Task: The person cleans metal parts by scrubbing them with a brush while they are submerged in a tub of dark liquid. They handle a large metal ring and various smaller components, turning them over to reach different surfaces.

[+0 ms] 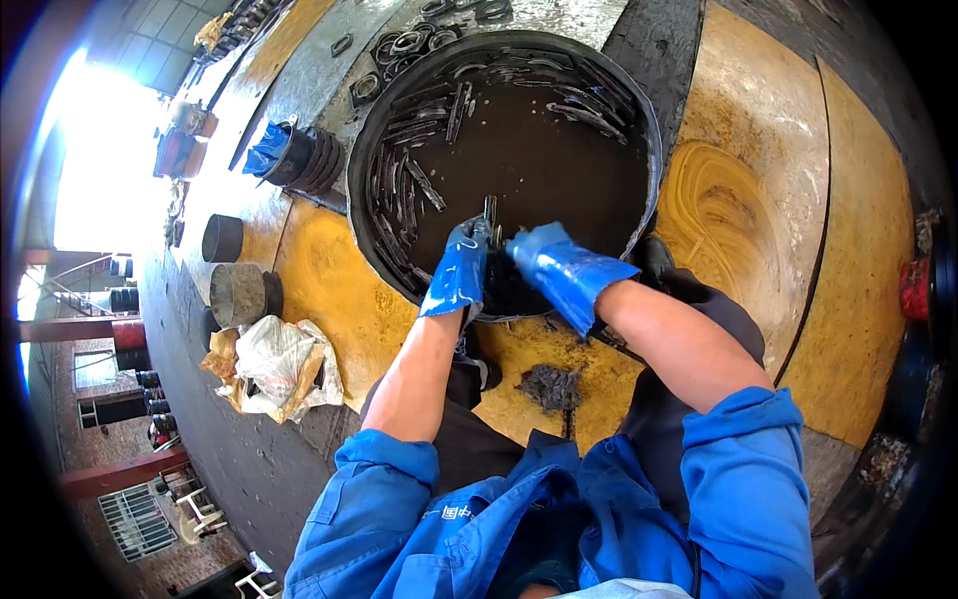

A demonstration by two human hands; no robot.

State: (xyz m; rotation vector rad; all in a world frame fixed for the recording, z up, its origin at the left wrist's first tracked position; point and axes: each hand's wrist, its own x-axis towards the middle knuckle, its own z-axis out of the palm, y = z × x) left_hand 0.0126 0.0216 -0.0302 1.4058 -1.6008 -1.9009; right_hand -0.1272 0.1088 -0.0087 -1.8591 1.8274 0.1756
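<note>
A large round metal tub [351,190] of dark liquid [559,165] stands in front of me. My left hand [465,245], in a blue rubber glove, is closed around a narrow, shiny metal piece [490,208] at the tub's near side. Its lower part is hidden by the hand, so its full shape cannot be made out. Just to the right, my right hand [536,245], gloved alike, has its fingers curled toward that piece; whatever they grip is hidden. Dark curved metal pieces [407,195] lie along the tub's left side, and similar metal strips [589,115] lie at its far right.
Dark metal rings [407,42] lie behind the tub. Left of it are a stack of dark rings [317,165], a grey cylinder [238,296] and crumpled bags [279,364]. A dark fibrous wad [550,386] lies between my legs on the yellow-stained floor plates [733,220].
</note>
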